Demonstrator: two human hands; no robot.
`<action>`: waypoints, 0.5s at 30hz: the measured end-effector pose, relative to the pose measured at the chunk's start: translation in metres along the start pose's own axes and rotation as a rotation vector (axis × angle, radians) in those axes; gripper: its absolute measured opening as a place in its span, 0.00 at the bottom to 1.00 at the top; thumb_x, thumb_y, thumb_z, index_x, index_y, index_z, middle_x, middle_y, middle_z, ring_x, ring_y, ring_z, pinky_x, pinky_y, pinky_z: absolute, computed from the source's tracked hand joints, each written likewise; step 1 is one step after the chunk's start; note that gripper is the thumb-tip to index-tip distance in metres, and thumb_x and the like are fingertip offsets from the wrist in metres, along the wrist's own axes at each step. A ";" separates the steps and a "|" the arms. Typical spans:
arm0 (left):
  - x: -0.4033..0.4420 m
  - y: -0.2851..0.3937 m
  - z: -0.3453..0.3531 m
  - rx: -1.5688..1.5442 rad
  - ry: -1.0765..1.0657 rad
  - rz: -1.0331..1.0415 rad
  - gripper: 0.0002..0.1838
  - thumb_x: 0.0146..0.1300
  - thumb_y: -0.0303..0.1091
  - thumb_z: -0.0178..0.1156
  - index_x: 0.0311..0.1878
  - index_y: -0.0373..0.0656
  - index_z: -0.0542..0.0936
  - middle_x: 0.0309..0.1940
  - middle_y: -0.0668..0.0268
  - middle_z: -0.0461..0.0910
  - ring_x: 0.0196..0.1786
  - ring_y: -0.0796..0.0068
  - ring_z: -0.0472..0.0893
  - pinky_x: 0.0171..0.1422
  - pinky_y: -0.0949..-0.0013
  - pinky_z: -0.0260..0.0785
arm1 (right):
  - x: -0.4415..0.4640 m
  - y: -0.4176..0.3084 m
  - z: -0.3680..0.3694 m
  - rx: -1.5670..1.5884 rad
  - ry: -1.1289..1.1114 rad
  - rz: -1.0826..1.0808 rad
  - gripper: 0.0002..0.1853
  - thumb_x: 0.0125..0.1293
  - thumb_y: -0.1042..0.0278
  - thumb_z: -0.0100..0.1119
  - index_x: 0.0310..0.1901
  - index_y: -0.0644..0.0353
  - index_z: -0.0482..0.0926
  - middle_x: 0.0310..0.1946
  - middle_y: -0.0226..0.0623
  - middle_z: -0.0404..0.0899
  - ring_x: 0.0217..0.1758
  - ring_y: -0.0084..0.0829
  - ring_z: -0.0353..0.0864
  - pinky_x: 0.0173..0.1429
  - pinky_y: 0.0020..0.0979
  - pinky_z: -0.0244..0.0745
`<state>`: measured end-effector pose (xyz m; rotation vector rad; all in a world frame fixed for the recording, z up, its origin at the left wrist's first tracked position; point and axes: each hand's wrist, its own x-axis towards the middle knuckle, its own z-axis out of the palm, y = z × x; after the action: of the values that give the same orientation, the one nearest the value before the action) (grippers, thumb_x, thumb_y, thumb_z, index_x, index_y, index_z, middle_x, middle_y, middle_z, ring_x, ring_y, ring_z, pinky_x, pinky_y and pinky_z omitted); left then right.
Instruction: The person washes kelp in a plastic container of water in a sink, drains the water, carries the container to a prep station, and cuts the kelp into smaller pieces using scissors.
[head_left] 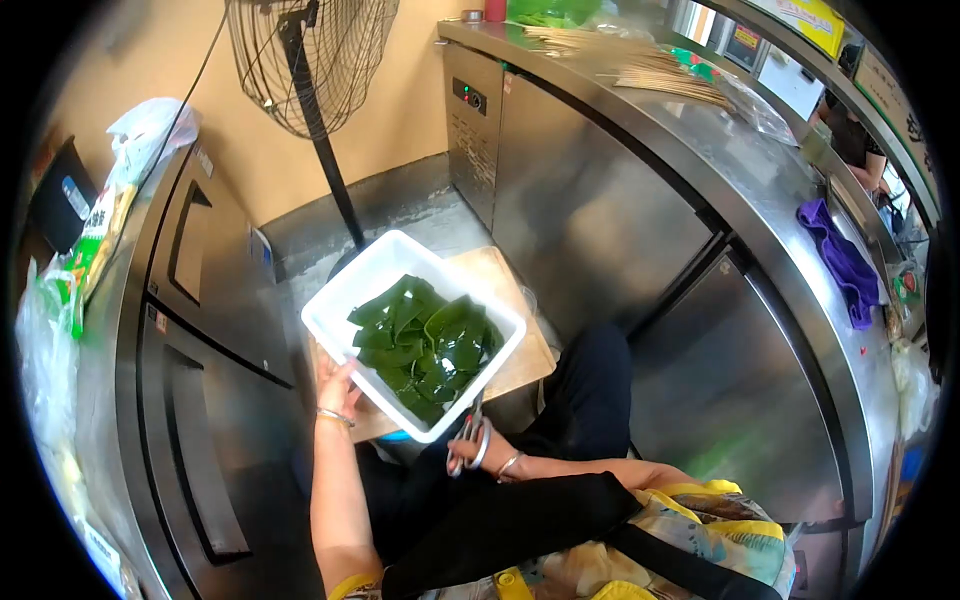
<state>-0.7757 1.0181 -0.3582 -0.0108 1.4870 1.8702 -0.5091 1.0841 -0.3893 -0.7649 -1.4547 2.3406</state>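
A white rectangular tub [345, 262] holds several dark green, glossy flat pieces [425, 340]. It rests over a light wooden board [520, 310]. My left hand [337, 388] is at the tub's near left side, its fingers closed on the rim. Just below the tub's near corner, my right hand [485, 450] is closed on the handles of metal scissors [468, 438]; the blades point up toward the tub and are partly hidden beside its edge.
A black stand fan [330, 165] stands beyond the tub. Steel counters [600, 190] flank both sides. Skewers [665, 75] and a purple cloth [838, 262] lie on the right counter, plastic bags [150, 130] on the left. A person [855, 140] is at the far right.
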 end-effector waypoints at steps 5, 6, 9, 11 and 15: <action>0.029 -0.022 -0.026 0.184 -0.117 0.080 0.28 0.56 0.19 0.55 0.62 0.37 0.64 0.53 0.57 0.72 0.50 0.63 0.76 0.54 0.63 0.72 | -0.012 -0.009 -0.029 0.097 0.024 0.085 0.11 0.59 0.71 0.57 0.39 0.67 0.68 0.20 0.40 0.78 0.25 0.30 0.82 0.27 0.26 0.75; 0.024 -0.014 -0.032 0.200 -0.203 0.143 0.28 0.58 0.24 0.58 0.63 0.38 0.65 0.55 0.58 0.72 0.55 0.65 0.74 0.57 0.62 0.69 | -0.016 -0.010 -0.040 0.019 0.108 0.106 0.15 0.60 0.71 0.57 0.45 0.67 0.66 0.22 0.39 0.78 0.25 0.29 0.82 0.26 0.26 0.74; 0.103 -0.034 -0.110 0.414 0.290 0.406 0.29 0.58 0.35 0.63 0.62 0.39 0.68 0.54 0.50 0.74 0.54 0.61 0.75 0.56 0.63 0.72 | -0.028 -0.011 -0.067 0.096 0.233 -0.012 0.29 0.59 0.72 0.59 0.57 0.65 0.53 0.26 0.39 0.76 0.28 0.30 0.82 0.27 0.27 0.74; 0.100 -0.034 -0.106 0.505 0.410 0.343 0.31 0.57 0.36 0.64 0.62 0.38 0.66 0.54 0.49 0.73 0.54 0.61 0.75 0.56 0.62 0.71 | -0.022 0.002 -0.075 0.005 0.372 -0.113 0.34 0.60 0.71 0.61 0.62 0.63 0.50 0.32 0.40 0.77 0.34 0.29 0.83 0.34 0.24 0.75; 0.099 -0.042 -0.063 0.541 0.406 0.224 0.35 0.56 0.36 0.66 0.63 0.36 0.62 0.55 0.48 0.72 0.53 0.59 0.75 0.57 0.60 0.71 | 0.010 -0.002 -0.090 -0.331 0.655 -0.154 0.39 0.55 0.62 0.65 0.63 0.61 0.53 0.36 0.42 0.77 0.41 0.34 0.81 0.43 0.30 0.74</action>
<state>-0.8522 1.0198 -0.4570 0.0347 2.3227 1.6325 -0.4662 1.1571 -0.4226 -1.2954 -1.5177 1.5253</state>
